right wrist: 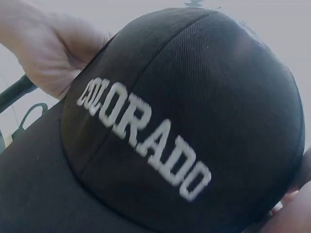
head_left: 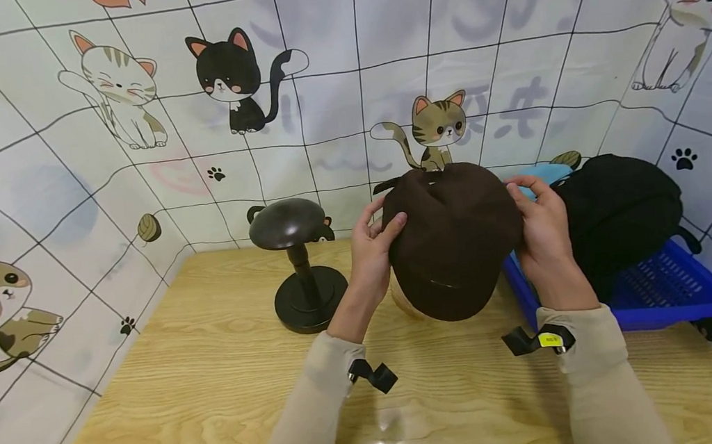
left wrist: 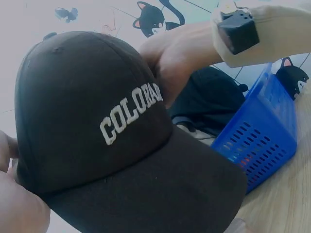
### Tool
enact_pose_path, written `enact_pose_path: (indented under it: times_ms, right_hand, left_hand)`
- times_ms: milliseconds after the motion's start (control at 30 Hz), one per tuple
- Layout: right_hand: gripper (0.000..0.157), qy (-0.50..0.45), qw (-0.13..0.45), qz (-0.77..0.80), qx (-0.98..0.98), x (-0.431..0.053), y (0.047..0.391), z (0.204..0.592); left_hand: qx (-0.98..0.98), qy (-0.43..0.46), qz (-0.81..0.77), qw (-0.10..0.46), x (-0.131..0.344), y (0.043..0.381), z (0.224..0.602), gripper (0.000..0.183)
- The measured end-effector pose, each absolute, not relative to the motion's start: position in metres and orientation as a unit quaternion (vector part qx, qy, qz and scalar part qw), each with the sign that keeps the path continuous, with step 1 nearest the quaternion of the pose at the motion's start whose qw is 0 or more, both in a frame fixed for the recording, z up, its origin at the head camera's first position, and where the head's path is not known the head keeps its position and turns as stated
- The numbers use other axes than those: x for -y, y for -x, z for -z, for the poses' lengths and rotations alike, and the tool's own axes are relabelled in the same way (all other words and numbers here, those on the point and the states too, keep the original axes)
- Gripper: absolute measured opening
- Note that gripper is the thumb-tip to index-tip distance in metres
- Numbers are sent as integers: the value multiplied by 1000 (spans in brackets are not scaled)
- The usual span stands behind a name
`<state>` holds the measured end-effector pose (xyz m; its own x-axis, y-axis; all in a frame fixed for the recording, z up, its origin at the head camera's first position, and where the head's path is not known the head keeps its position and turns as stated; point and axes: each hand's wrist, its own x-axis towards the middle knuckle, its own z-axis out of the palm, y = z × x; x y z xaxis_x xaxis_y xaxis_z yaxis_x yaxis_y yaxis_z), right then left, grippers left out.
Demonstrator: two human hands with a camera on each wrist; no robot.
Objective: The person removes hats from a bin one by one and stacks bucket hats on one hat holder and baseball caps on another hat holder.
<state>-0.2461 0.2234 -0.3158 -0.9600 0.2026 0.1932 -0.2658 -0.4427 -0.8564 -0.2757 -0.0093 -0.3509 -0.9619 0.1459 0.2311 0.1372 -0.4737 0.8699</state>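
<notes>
A dark brown baseball cap (head_left: 454, 242) is held up above the table, its brim towards me and low. White letters reading COLORADO run across the cap's front (right wrist: 146, 131) in the right wrist view. My left hand (head_left: 373, 248) grips the cap's left side, the thumb lying on the outer cloth. On the opposite side my right hand (head_left: 541, 228) holds the edge, with some of its fingers hidden behind the cap. To the left, apart from both hands, a black hat stand (head_left: 300, 268) with a domed top stands upright and bare.
At the right a blue plastic basket (head_left: 681, 287) holds a black cloth item (head_left: 625, 215) and a light blue one (head_left: 541, 178). The wooden table (head_left: 205, 373) meets a cat-patterned wall covering (head_left: 335, 112) behind and at the sides. Something tan (head_left: 404, 298) peeks out under the cap.
</notes>
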Motion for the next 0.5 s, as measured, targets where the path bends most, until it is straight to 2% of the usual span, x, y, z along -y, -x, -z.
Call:
enact_pose_path:
  times_ms: [167, 367, 500]
  right_hand:
    - [16, -58, 155, -851, 498, -218, 251, 318]
    - [44, -103, 138, -867, 468, -220, 254, 322]
    - [47, -94, 118, -864, 480, -220, 257, 325]
  left_hand:
    - [-505, -124, -853, -27, 7, 280, 354, 44]
    - [-464, -120, -877, -34, 9, 285, 355, 47]
    - [-450, -110, -885, -45, 11, 286, 355, 39]
